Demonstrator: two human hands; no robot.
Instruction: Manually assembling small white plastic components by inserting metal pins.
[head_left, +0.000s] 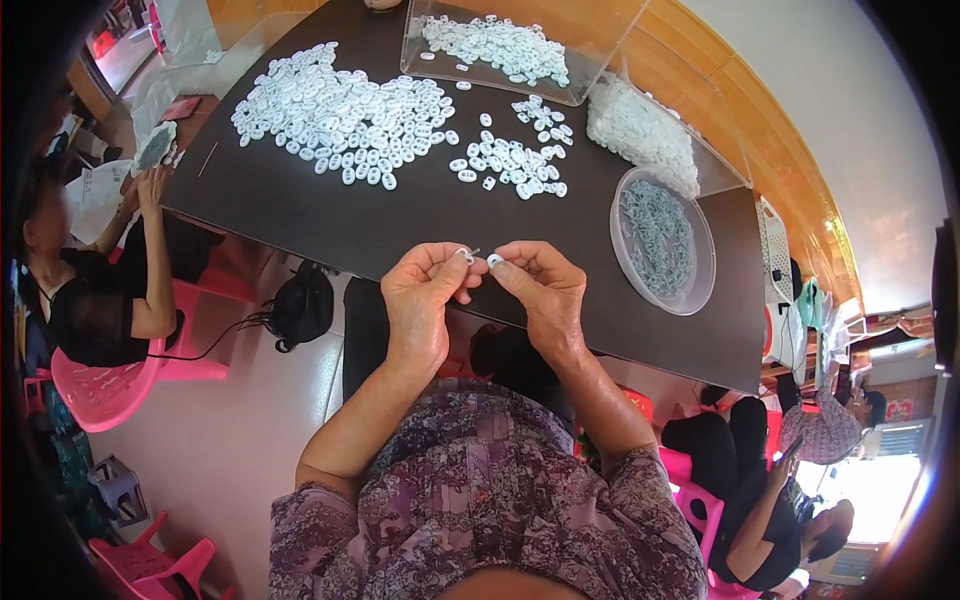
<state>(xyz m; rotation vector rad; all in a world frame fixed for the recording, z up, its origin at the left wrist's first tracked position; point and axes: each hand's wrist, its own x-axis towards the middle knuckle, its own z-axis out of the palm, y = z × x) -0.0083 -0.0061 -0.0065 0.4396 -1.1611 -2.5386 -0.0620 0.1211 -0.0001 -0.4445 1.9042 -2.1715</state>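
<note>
Above the near edge of the dark table (420,222), my two hands are close together, fingertips almost meeting. My left hand (425,290) pinches a small white piece (466,256) with a thin greyish bit sticking out of it. Between thumb and fingers, my right hand (543,290) grips a small white oval piece (494,260). Beyond them lies a loose group of white oval pieces with two holes (515,165). A larger pile of the same pieces (340,110) spreads to the left. To the right, a round clear tub (707,262) holds small grey pieces (657,235).
A clear bin (580,97) with more white pieces stands at the far side, beside a heaped bag of white pieces (640,130). A co-worker (110,290) sits at the left on a pink chair (105,385). Other people (765,510) sit at the right.
</note>
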